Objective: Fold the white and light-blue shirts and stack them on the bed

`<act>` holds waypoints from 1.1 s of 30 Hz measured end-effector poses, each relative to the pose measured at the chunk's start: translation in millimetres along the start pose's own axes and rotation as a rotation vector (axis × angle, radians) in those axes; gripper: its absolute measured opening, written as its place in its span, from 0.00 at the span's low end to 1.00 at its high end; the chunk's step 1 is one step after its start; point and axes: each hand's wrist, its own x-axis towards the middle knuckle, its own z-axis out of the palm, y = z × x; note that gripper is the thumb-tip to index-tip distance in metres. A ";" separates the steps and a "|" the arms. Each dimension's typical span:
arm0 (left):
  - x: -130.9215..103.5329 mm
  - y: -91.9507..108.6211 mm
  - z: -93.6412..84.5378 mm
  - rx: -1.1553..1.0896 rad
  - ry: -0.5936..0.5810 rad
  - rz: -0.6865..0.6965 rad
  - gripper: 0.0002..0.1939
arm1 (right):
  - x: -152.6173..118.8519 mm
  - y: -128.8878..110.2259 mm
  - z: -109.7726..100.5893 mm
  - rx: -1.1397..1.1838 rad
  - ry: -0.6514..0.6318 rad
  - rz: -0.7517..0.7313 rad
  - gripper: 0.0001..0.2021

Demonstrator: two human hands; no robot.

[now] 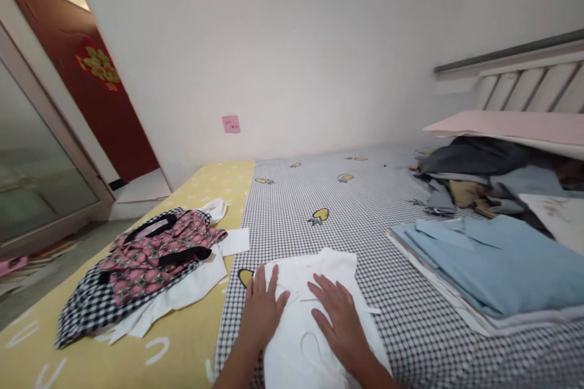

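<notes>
A white garment (296, 316) lies spread out on the checked bedsheet (292, 219), close to me at the bottom middle of the view. My left hand (263, 304) rests flat along its left edge with the fingers stretched forward. On its right half, my right hand (336, 316) lies palm down, fingers spread. Neither hand grips anything. The garment's near end runs out of the bottom of the view, and its exact kind is unclear. A thin white strip sticks out from its right side.
Left on the yellow sheet (182, 358) lies a loose pile with a pink flowered garment (150, 255). At right are a stack topped by a folded light blue shirt (493, 267), a heap of dark clothes (474, 164) and a pink board (511, 123). A wall (283, 42) rises behind.
</notes>
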 end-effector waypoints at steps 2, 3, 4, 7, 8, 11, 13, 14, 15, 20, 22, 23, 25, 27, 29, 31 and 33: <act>-0.8 -0.2 8.4 0.028 0.002 -0.052 0.33 | -4.5 0.9 -2.3 0.204 0.192 0.138 0.19; -0.9 -0.2 10.7 0.040 0.008 -0.058 0.33 | -4.1 2.0 -5.2 0.305 0.289 0.240 0.18; -0.8 -0.2 11.9 0.048 0.014 -0.059 0.33 | -1.4 3.8 -9.7 0.382 0.377 0.336 0.18; 0.2 -0.7 13.4 0.065 0.042 -0.065 0.32 | 22.4 13.6 -30.2 0.326 0.530 0.434 0.19; 0.4 -1.0 14.0 0.067 0.052 -0.065 0.32 | 34.4 18.1 -37.7 0.214 0.531 0.413 0.20; 0.1 -2.2 17.5 0.067 0.081 -0.067 0.33 | 72.3 31.6 -54.6 -0.142 0.334 0.364 0.23; -1.2 -2.7 21.2 0.070 0.119 -0.070 0.33 | 91.6 37.3 -58.8 -0.254 0.147 0.353 0.20; -2.1 -2.8 23.1 0.076 0.151 -0.070 0.34 | 97.6 38.4 -59.5 -0.271 0.082 0.339 0.15; -3.1 -2.6 25.0 0.085 0.195 -0.070 0.34 | 100.8 38.5 -59.7 -0.273 0.043 0.320 0.11; -7.3 0.6 29.7 0.117 0.392 -0.065 0.35 | 84.1 34.0 -64.3 -0.246 0.085 0.080 0.06; -7.9 1.7 28.5 0.099 0.407 -0.055 0.35 | 73.7 35.6 -65.9 -0.208 0.117 -0.047 0.06; -8.0 2.0 27.4 0.085 0.403 -0.054 0.35 | 70.4 37.5 -65.7 -0.178 0.121 -0.069 0.06; -7.5 2.1 24.8 0.054 0.355 -0.058 0.34 | 69.1 42.1 -63.3 -0.131 0.118 -0.003 0.02; -6.6 1.9 22.3 0.032 0.270 -0.073 0.33 | 73.7 45.3 -59.8 -0.158 0.151 0.162 0.03; -5.7 2.3 20.0 0.030 0.210 -0.087 0.31 | 80.0 44.1 -57.4 -0.273 0.221 0.323 0.13; -5.4 3.6 17.9 0.042 0.211 -0.094 0.31 | 82.6 37.7 -56.6 -0.414 0.298 0.362 0.22; -5.6 5.4 15.6 0.063 0.242 -0.089 0.31 | 79.1 29.0 -55.8 -0.520 0.323 0.260 0.24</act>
